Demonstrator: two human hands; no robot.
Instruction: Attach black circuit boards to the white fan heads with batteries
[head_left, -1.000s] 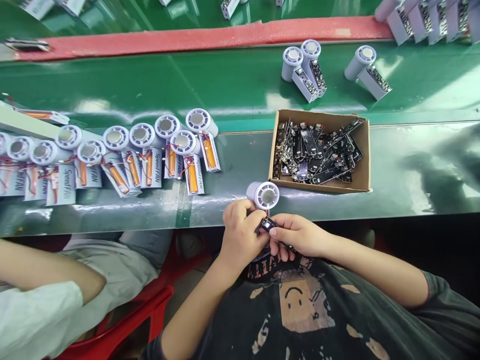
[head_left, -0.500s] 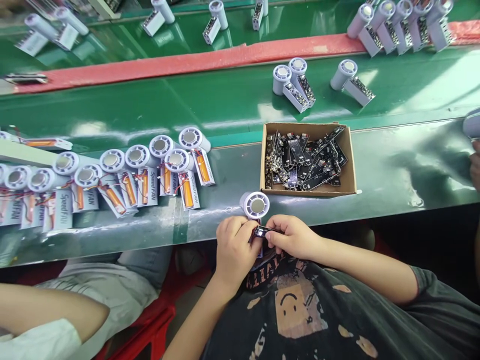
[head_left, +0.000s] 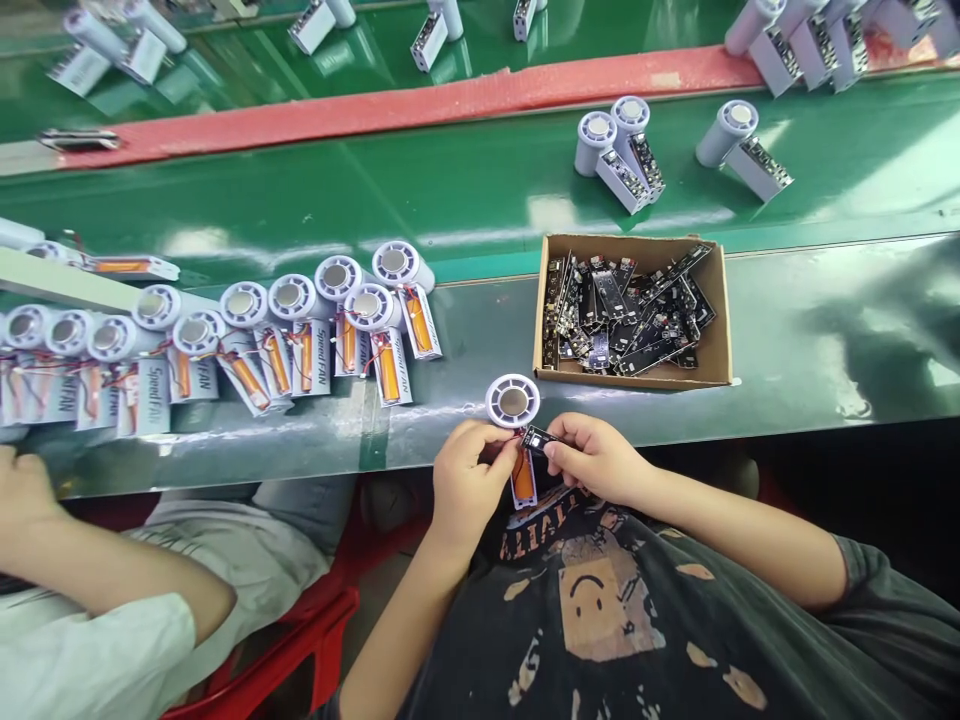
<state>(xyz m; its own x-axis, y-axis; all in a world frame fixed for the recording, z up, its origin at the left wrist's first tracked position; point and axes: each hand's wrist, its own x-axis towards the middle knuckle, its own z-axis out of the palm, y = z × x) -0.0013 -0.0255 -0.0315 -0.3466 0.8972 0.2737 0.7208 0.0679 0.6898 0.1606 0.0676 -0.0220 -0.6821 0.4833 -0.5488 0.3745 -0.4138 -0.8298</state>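
A white fan unit [head_left: 513, 401] with a round grey centre lies at the table's front edge, its handle with an orange battery [head_left: 523, 474] pointing toward my body. My left hand [head_left: 471, 478] is closed beside the handle, thumb and forefinger pinched at the thin wires by the fan head. Between thumb and fingers of my right hand [head_left: 592, 455] is a small black circuit board [head_left: 538, 439]. The board's left end reaches my left fingertips, just below the fan head.
An open cardboard box [head_left: 636, 381] of circuit boards stands beyond my right hand. Several fan units with orange batteries [head_left: 388, 365] line the left side. A red strip [head_left: 420, 103] crosses the green conveyor behind. A co-worker's arm [head_left: 112, 560] is at the lower left.
The orange battery in the handle has come into view as my left hand shifted off it. The circuit board is now tilted beside the wires, and the camera view has moved slightly.
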